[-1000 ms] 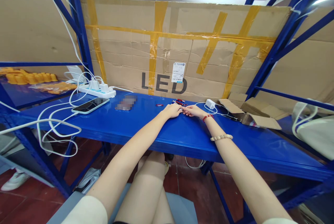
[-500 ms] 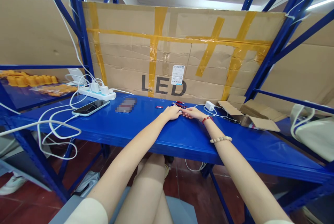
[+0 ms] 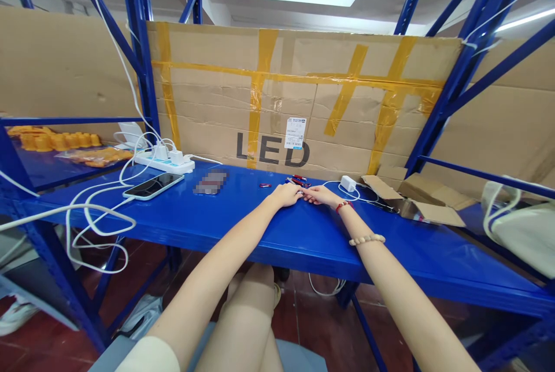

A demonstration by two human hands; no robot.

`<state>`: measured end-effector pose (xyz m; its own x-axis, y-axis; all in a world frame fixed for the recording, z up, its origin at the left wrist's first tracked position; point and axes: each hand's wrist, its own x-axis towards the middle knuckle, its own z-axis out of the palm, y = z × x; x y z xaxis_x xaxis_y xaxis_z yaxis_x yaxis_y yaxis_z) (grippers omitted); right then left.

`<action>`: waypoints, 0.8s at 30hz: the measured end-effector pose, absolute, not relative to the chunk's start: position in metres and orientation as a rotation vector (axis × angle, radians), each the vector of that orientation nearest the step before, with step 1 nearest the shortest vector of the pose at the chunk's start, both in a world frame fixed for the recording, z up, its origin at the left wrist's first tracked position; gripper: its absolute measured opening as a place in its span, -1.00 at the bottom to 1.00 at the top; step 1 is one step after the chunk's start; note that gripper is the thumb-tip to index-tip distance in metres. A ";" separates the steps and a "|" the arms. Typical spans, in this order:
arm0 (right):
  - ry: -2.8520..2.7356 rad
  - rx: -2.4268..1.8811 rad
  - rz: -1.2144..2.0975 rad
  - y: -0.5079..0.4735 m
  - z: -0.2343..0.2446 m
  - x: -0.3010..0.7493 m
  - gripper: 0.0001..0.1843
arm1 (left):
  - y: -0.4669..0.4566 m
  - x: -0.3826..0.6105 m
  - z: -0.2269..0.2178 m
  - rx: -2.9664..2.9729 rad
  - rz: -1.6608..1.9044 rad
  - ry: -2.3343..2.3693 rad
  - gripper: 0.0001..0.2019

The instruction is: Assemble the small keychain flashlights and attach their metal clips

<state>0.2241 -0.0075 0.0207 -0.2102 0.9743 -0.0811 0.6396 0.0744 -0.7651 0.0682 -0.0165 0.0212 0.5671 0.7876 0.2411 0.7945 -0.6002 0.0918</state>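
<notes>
My left hand (image 3: 288,194) and my right hand (image 3: 319,195) meet over the blue table, their fingertips pressed together. The fingers of both are curled closed, and whatever they pinch is too small and covered to name. A tiny silvery glint shows where they touch. Just behind the fingertips lie several slim red and dark pieces that look like pen parts (image 3: 300,177). One short red piece (image 3: 265,186) rests by itself, left of my left hand.
On the left are a phone (image 3: 154,186), a power strip (image 3: 167,162) with looping white cables, and a blurred-out flat item (image 3: 210,183). A white charger (image 3: 347,183) and an opened cardboard box (image 3: 433,211) sit on the right. A large cardboard sheet (image 3: 208,106) stands behind.
The camera view has tilted up slightly, so the table appears a little lower. My hands stay together in the same place, with barely any finger movement visible.
</notes>
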 end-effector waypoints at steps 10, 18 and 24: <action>-1.902 -1.603 0.967 -0.005 0.020 0.225 -0.74 | -0.012 0.068 0.018 -2.758 -0.426 -1.382 -0.73; -1.903 -1.626 0.967 -0.007 0.022 0.223 -0.73 | -0.010 0.067 0.015 -2.760 -0.462 -1.350 -0.73; -1.907 -1.628 0.966 -0.006 0.021 0.224 -0.73 | -0.010 0.067 0.016 -2.759 -0.470 -1.352 -0.73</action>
